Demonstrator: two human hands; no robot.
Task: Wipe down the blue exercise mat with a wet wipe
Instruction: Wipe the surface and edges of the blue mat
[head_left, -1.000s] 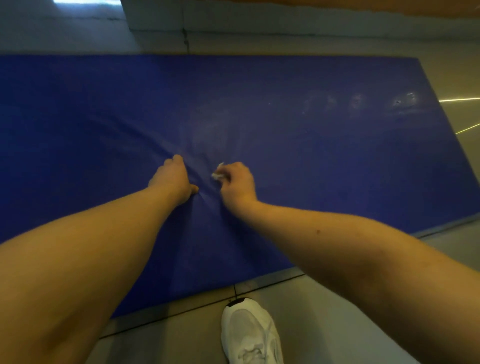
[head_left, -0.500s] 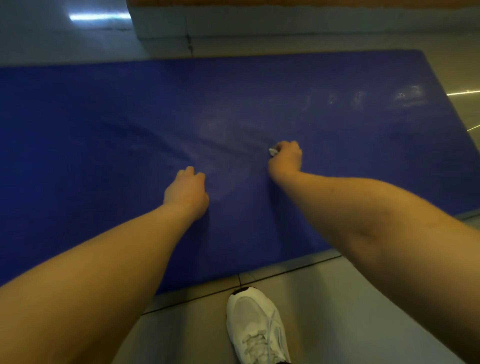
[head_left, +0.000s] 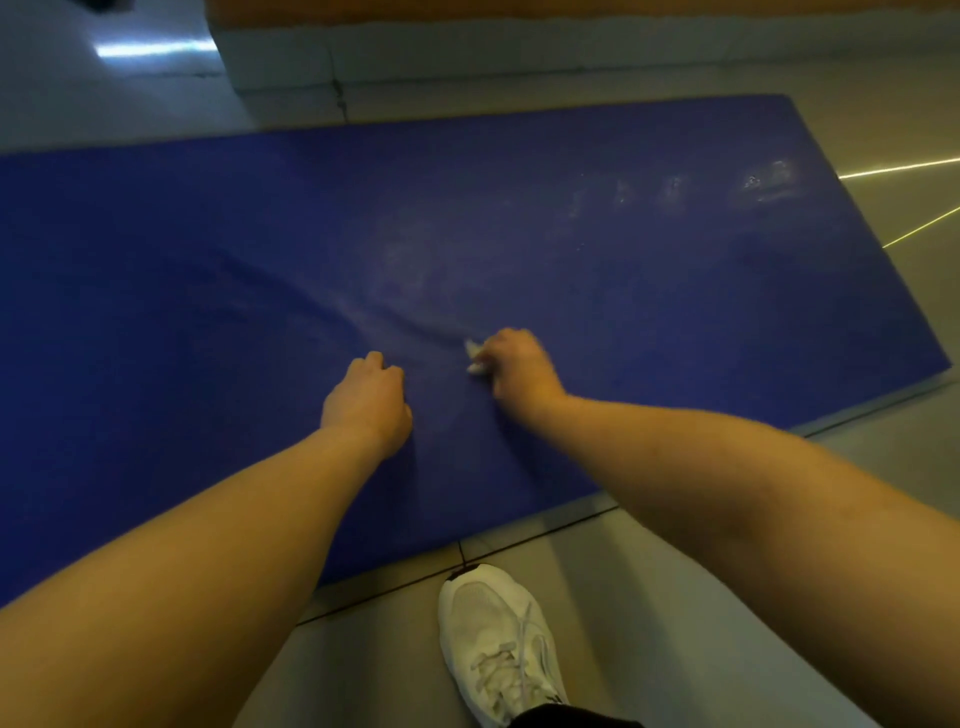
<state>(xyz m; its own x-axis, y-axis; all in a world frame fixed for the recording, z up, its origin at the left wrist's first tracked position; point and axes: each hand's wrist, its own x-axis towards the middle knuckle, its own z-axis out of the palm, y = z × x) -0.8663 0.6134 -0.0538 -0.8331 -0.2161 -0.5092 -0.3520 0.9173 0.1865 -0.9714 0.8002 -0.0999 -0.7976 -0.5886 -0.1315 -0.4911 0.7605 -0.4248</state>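
right hand (head_left: 519, 366) clutches wet wipe (head_left: 475, 358) on mat (head_left: 675, 291); left hand (head_left: 366, 400) clenched alongside, well inside its edges.

The person wears a white shoe (head_left: 498, 644): a low trainer with a rounded toe, a mesh-like panel across the front and a smoother band round its edge. White laces (head_left: 493, 670) cross in several rows over the tongue. At the shoe's collar sits a strip of black cloth (head_left: 571, 721), perhaps a trouser hem or a sock, since the view cuts it off. To the left of the shoe, the left forearm (head_left: 208, 545) is bare along all its visible length, and so is the left hand (head_left: 366, 400). To the right of the shoe, the right forearm (head_left: 727, 478) and the right hand (head_left: 519, 366) are likewise uncovered.
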